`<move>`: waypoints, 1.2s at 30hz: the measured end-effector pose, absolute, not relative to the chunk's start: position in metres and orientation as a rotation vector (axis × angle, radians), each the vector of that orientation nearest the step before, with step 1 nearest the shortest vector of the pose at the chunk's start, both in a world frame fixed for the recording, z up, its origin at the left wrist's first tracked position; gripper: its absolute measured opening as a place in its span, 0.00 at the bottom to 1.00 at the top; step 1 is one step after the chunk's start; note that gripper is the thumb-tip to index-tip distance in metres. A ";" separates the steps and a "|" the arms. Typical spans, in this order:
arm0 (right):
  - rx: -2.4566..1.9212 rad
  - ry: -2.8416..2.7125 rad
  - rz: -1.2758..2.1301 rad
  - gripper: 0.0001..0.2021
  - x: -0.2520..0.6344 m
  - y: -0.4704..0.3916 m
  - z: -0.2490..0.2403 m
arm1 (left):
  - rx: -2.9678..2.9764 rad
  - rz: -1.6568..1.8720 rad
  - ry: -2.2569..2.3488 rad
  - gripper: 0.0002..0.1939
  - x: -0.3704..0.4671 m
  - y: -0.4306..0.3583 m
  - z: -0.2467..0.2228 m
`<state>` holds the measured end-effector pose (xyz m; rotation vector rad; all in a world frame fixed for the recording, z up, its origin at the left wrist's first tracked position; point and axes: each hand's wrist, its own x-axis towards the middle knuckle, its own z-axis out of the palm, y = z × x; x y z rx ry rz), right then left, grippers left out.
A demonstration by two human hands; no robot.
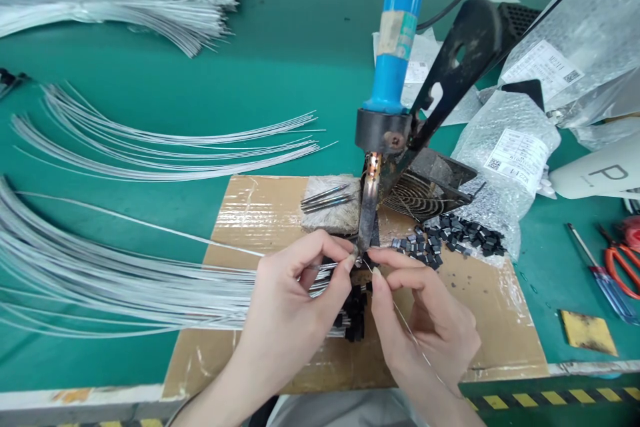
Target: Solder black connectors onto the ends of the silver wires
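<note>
A soldering iron (395,87) with a blue handle is fixed in a black metal stand, its tip pointing down between my hands. Just left of the tip, my left hand (300,300) pinches the end of a thin grey-white wire (140,215) that trails off left. The wire's end is mostly hidden by fingertips. My right hand (425,320) pinches a strand of solder wire (407,325) between thumb and fingers, and its end reaches the iron's tip. Below my left hand lies a thick bundle of wires (125,287), with black connectors (356,313) at the ends.
Cardboard (480,327) covers part of the green table. Loose black connectors (465,233) lie beside a round grille (415,197). More wires (175,163) lie further back. Bubble-wrap bags (485,127), a screwdriver (607,287), red-handled scissors (623,267) and a yellow sponge (589,331) are on the right.
</note>
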<state>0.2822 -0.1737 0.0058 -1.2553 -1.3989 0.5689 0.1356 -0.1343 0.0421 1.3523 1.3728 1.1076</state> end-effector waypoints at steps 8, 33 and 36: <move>-1.265 -1.420 0.508 0.10 0.281 -0.174 0.007 | 1.355 1.116 1.365 0.08 0.136 -0.133 0.042; -1.224 -1.440 0.432 0.11 0.280 -0.171 0.008 | 1.390 1.107 1.378 0.08 0.136 -0.135 0.044; -1.215 -1.442 0.424 0.11 0.280 -0.171 0.009 | 1.398 1.107 1.390 0.08 0.136 -0.136 0.044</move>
